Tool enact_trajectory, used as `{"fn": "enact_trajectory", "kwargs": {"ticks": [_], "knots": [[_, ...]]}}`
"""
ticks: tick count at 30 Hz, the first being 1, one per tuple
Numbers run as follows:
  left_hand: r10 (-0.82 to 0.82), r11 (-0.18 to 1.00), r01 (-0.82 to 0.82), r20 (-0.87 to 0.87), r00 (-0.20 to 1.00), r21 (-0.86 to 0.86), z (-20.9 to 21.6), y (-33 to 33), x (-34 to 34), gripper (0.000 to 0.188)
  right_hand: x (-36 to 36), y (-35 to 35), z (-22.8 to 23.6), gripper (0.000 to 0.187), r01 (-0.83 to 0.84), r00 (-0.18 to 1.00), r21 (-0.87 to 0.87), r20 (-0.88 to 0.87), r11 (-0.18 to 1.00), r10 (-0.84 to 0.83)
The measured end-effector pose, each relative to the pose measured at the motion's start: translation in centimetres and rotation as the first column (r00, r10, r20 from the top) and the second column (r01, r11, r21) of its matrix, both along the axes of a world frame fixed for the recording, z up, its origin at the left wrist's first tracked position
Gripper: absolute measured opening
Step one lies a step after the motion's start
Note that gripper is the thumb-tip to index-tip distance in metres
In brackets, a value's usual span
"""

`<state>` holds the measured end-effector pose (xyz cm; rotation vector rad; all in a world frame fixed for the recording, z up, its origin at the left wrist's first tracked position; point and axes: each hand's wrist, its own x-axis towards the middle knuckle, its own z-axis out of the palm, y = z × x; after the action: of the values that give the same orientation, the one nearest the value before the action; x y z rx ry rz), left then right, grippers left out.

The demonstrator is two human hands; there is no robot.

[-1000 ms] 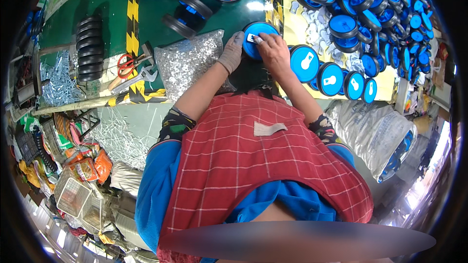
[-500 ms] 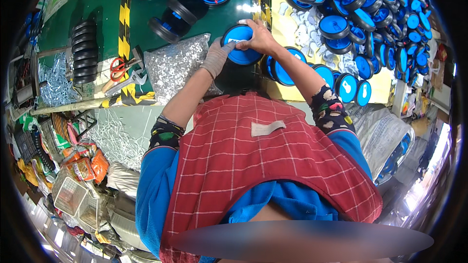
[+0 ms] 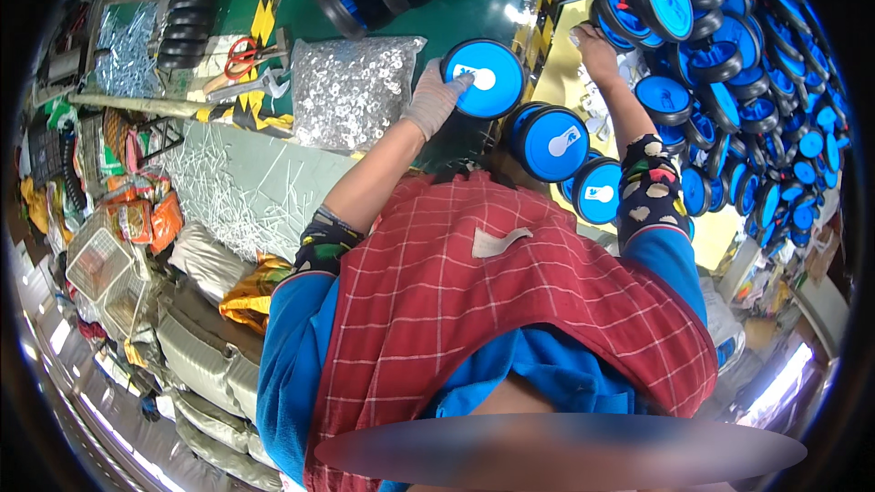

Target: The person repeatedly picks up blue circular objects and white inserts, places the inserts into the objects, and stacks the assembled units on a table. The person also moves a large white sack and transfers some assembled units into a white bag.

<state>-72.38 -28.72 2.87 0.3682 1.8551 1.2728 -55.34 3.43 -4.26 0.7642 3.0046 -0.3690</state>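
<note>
My gloved left hand [image 3: 432, 102] grips the left edge of a blue wheel [image 3: 497, 91] with a black tyre, its thumb lying over the face. A white sticker [image 3: 474, 78] sits on that blue face. My bare right hand [image 3: 597, 55] is away from the wheel, over the yellow sheet [image 3: 558, 82] beside the heap of wheels. Its fingers are drawn together at the tips; whatever they pinch is too small to make out. White paper cut-outs [image 3: 594, 109] lie below that hand, partly hidden by the forearm.
Wheels with stickers [image 3: 551, 143] stand close by my right forearm, and a large heap of wheels [image 3: 729, 64] fills the right. Left of my hands lie a clear bag of metal washers [image 3: 351, 91], a wrench [image 3: 251, 87], red-handled scissors [image 3: 241, 58], screws [image 3: 132, 59] and black tyres [image 3: 191, 14].
My right hand has left the wheel and moved right to the yellow sheet. My left hand still holds the wheel, whose white sticker now shows. The whole view has shifted.
</note>
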Motion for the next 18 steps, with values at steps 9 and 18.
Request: {"fn": "enact_trajectory", "kwargs": {"ticks": [9,18], "knots": [[-0.114,0.983,0.064,0.301,0.947,0.169,-1.8,-1.4,-1.5,0.054,-5.7,-13.8,11.2,0.027,0.012,0.914,-0.509,-0.344,0.86,-0.217],[-0.246,0.969,0.244,-0.064,0.967,-0.039,-0.2,-1.3,-1.5,0.048,-8.1,-18.9,11.7,0.044,-0.043,0.97,-0.433,-0.234,0.901,-0.066]]}}
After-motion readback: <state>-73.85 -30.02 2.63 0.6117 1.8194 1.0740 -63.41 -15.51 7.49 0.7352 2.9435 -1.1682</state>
